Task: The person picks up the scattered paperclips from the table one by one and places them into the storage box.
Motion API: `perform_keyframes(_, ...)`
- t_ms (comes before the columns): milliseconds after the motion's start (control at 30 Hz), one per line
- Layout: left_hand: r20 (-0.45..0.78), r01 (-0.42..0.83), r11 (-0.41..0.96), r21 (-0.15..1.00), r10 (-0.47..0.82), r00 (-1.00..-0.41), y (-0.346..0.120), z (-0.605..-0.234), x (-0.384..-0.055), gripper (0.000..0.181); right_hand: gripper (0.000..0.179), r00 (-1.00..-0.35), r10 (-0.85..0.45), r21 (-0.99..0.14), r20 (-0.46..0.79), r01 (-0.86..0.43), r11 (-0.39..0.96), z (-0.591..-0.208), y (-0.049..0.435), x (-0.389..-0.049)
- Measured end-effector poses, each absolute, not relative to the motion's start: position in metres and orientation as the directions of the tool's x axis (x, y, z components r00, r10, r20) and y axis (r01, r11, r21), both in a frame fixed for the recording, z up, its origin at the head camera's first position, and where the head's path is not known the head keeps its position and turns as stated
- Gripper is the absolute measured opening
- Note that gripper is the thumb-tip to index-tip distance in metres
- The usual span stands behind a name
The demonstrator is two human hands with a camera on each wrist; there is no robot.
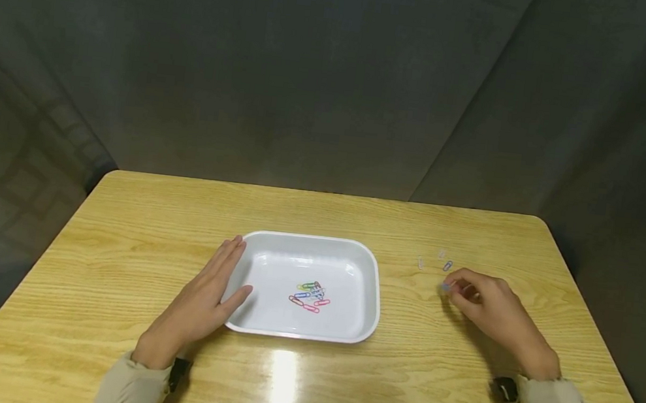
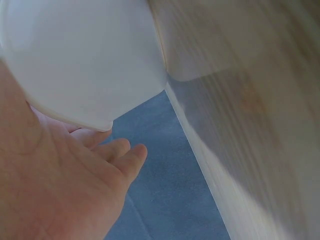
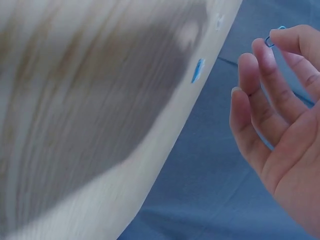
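A white tray (image 1: pixel 360 327) stands on the table with several coloured paper clips (image 1: pixel 310 296) lying near its middle. My left hand (image 1: pixel 200 300) rests against the tray's left side, fingers straight; in the left wrist view the tray's outer wall (image 2: pixel 90 55) touches that hand (image 2: pixel 75 170). To the right of the tray, my right hand (image 1: pixel 486 304) pinches a blue paper clip (image 1: pixel 447 286) between thumb and fingertips. In the right wrist view the pinched clip (image 3: pixel 270 41) shows above the table, the other fingers of the hand (image 3: pixel 290 115) loosely bent.
Just beyond my right hand a purple-blue paper clip (image 1: pixel 447 266) and two pale clips (image 1: pixel 421 263) lie on the wooden table (image 1: pixel 118 239). Dark cloth (image 1: pixel 312 82) hangs behind the table and at its sides.
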State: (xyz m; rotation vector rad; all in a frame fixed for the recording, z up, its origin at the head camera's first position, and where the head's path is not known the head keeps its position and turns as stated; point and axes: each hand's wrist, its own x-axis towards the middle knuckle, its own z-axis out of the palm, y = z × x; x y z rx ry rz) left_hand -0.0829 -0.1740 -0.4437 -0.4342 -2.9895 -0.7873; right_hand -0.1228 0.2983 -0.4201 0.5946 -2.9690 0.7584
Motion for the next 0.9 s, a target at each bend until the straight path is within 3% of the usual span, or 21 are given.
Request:
perform_keyframes(367,0.086,0.267,0.833,0.485,0.259,-0.962,-0.174,-0.444,-0.082,0.077,0.013,-0.885,-0.407,-0.492,0.227,-0.465,0.736,-0.417,0.279,-0.117)
perform_keyframes(900,0.076,0.263,0.835,0.484,0.259,-0.963,-0.174,-0.443,-0.082,0.077,0.018,-0.820,-0.441,-0.433,0.364,-0.569,0.699,-0.409,0.250,-0.116)
